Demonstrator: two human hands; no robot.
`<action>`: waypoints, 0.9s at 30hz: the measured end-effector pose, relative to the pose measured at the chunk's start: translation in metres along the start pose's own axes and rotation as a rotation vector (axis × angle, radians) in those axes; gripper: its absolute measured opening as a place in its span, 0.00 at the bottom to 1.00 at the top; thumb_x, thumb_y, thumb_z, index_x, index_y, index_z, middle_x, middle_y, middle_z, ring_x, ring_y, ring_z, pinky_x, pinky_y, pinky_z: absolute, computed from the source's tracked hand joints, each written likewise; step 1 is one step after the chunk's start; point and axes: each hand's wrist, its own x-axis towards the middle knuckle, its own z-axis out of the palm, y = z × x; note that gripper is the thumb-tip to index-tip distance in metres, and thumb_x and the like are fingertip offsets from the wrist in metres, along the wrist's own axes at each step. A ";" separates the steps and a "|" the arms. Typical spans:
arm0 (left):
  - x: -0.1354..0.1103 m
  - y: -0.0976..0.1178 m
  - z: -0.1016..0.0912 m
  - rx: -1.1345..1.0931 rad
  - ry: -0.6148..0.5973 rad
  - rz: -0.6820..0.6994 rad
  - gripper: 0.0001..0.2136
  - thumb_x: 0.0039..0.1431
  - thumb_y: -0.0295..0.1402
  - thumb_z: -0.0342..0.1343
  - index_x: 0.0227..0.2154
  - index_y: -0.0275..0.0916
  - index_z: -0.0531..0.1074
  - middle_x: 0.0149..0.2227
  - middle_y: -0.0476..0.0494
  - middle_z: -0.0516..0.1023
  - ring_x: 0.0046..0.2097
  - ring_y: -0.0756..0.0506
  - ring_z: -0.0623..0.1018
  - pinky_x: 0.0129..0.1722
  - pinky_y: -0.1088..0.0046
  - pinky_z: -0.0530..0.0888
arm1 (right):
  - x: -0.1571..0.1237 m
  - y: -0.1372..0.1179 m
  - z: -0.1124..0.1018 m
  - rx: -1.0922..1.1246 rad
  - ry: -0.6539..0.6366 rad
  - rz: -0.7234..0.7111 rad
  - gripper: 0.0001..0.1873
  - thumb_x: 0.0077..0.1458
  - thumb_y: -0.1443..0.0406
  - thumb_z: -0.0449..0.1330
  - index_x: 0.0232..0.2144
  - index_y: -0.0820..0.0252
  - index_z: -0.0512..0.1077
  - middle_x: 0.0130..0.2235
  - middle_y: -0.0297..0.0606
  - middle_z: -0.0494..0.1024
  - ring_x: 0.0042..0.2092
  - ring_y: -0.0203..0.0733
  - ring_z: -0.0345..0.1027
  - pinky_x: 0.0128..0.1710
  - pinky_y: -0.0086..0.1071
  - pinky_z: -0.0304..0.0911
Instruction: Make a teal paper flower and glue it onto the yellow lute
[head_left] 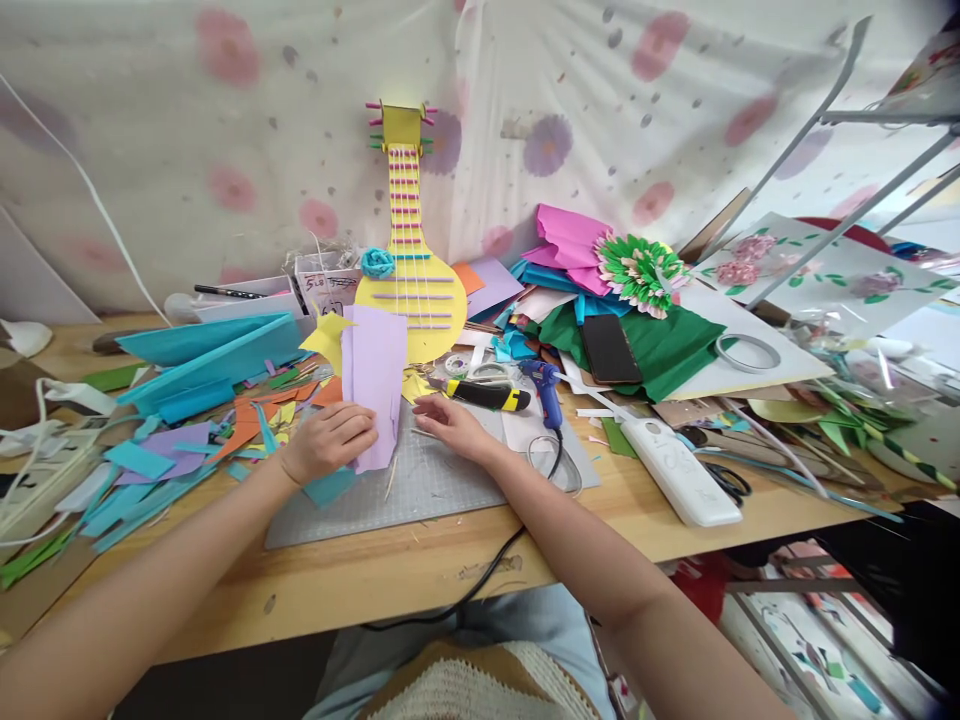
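My left hand [328, 440] is curled closed on the lower left edge of a lilac paper sheet [375, 375] that stands up from the grey cutting mat [435, 485]. A small yellow paper piece [327, 338] sticks out beside the sheet's top. My right hand [450, 422] rests flat on the mat just right of the sheet, fingers stretched out toward it, holding nothing. A thin wooden stick [391, 478] lies on the mat below the sheet.
A yellow paper guitar [409, 270] leans on the back cloth. A utility knife [487, 394], blue glue gun [544, 385], phone [609, 348], white remote [679, 468], tape ring [746, 352] and scissors [726, 482] lie right. Teal paper [202, 360] and scraps cover the left.
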 end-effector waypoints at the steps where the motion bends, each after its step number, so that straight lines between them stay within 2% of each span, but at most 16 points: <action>1: 0.002 -0.002 -0.002 0.006 -0.021 -0.047 0.12 0.58 0.30 0.45 0.28 0.46 0.74 0.34 0.44 0.78 0.44 0.46 0.77 0.47 0.63 0.73 | 0.000 0.000 -0.001 -0.016 0.008 0.001 0.15 0.54 0.65 0.57 0.46 0.60 0.67 0.46 0.40 0.75 0.43 0.35 0.70 0.45 0.32 0.66; 6: 0.004 -0.019 -0.025 0.157 -0.013 -0.253 0.13 0.58 0.33 0.43 0.27 0.46 0.73 0.35 0.43 0.77 0.43 0.44 0.75 0.47 0.61 0.69 | -0.001 0.002 -0.007 -0.065 0.047 0.033 0.11 0.54 0.66 0.56 0.41 0.60 0.71 0.41 0.39 0.77 0.39 0.36 0.71 0.42 0.33 0.66; 9: 0.004 -0.037 -0.046 0.261 0.058 -0.338 0.14 0.58 0.35 0.42 0.27 0.45 0.73 0.36 0.42 0.76 0.44 0.43 0.73 0.47 0.60 0.65 | -0.001 0.002 -0.007 -0.094 0.031 0.040 0.11 0.53 0.66 0.56 0.40 0.60 0.71 0.41 0.38 0.77 0.40 0.36 0.71 0.43 0.33 0.66; 13: -0.002 -0.066 -0.075 0.468 0.180 -0.504 0.11 0.57 0.37 0.46 0.29 0.43 0.73 0.38 0.41 0.74 0.44 0.42 0.70 0.48 0.58 0.59 | -0.003 -0.001 -0.006 -0.124 0.018 0.058 0.10 0.53 0.67 0.56 0.39 0.60 0.71 0.41 0.36 0.76 0.41 0.36 0.70 0.44 0.33 0.65; 16: -0.012 -0.087 -0.085 0.587 0.262 -0.634 0.13 0.59 0.37 0.43 0.30 0.40 0.72 0.38 0.39 0.73 0.45 0.41 0.68 0.47 0.58 0.58 | -0.003 -0.001 -0.007 -0.124 0.017 0.066 0.10 0.53 0.66 0.55 0.39 0.60 0.71 0.40 0.36 0.76 0.40 0.36 0.70 0.44 0.33 0.65; 18: -0.020 -0.096 -0.084 0.648 0.255 -0.708 0.14 0.60 0.37 0.42 0.30 0.39 0.72 0.35 0.39 0.72 0.43 0.41 0.67 0.46 0.58 0.57 | -0.003 -0.001 -0.007 -0.119 0.020 0.065 0.10 0.52 0.66 0.55 0.39 0.60 0.71 0.40 0.36 0.76 0.40 0.36 0.69 0.44 0.33 0.65; 21: -0.030 -0.097 -0.071 0.701 0.137 -0.719 0.10 0.55 0.37 0.47 0.28 0.38 0.70 0.33 0.40 0.71 0.41 0.41 0.67 0.43 0.60 0.57 | -0.003 0.000 -0.007 -0.111 0.014 0.058 0.10 0.52 0.66 0.56 0.38 0.60 0.71 0.39 0.36 0.76 0.40 0.36 0.69 0.44 0.34 0.64; 24: -0.031 -0.083 -0.054 0.689 -0.021 -0.641 0.08 0.52 0.36 0.51 0.27 0.38 0.69 0.32 0.40 0.71 0.38 0.42 0.67 0.39 0.65 0.58 | -0.003 0.000 -0.008 -0.111 0.002 0.064 0.10 0.52 0.65 0.56 0.38 0.60 0.71 0.40 0.36 0.76 0.40 0.37 0.69 0.45 0.34 0.63; 27: -0.019 -0.061 -0.041 0.628 -0.070 -0.543 0.10 0.57 0.34 0.45 0.27 0.38 0.69 0.31 0.40 0.71 0.37 0.43 0.67 0.37 0.65 0.57 | -0.004 -0.002 -0.009 -0.107 -0.002 0.076 0.11 0.51 0.64 0.56 0.38 0.60 0.71 0.40 0.37 0.76 0.40 0.38 0.69 0.45 0.35 0.63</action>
